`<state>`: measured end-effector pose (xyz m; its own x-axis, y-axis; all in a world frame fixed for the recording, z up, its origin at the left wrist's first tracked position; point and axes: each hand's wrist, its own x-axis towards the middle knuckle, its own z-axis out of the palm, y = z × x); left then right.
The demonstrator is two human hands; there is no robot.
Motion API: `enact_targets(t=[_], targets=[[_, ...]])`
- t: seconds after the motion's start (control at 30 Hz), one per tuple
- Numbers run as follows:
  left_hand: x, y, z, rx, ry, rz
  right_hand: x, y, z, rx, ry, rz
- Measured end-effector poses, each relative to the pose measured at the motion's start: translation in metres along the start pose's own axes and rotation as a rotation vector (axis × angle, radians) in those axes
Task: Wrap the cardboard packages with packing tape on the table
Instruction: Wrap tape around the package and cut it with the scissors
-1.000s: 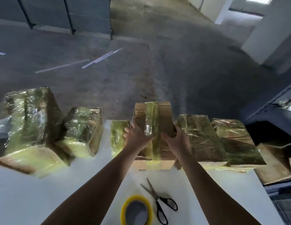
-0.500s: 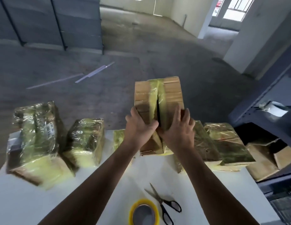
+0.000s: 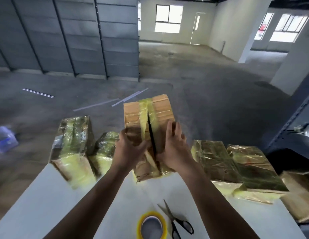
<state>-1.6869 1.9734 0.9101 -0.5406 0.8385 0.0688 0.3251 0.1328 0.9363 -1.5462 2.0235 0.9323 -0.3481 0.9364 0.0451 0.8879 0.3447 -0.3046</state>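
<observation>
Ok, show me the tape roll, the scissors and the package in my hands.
tape roll (image 3: 151, 214), head view, far side of its yellow rim.
scissors (image 3: 170, 218), head view, where the blades cross.
held package (image 3: 133, 116), head view, bare cardboard left of the tape strip.

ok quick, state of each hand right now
Left hand: grips the half-taped package.
Right hand: open, straight fingers pressed on that package.

Bare concrete floor (image 3: 202, 87), grey panelled wall (image 3: 64, 35) left, bright windows (image 3: 169, 18) in white walls beyond.
</observation>
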Motion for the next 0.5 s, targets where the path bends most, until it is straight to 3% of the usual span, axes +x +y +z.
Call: enact_targets(t=[0.1,0.23,0.5], targets=[[-0.014,-0.006,-0.009,0.019,0.054,0.005,-0.011,-0.014,0.01,-0.053,0.019,0.023],[-0.027,-0.011,-0.028,0.024,0.092,-0.057,-0.016,-0.02,0.012,0.056,-0.025,-0.098],[-0.035,-0.022,-0.07,0.098,-0.045,-0.172,-0.01,-0.04,0.021,0.145,-0.135,-0.238]])
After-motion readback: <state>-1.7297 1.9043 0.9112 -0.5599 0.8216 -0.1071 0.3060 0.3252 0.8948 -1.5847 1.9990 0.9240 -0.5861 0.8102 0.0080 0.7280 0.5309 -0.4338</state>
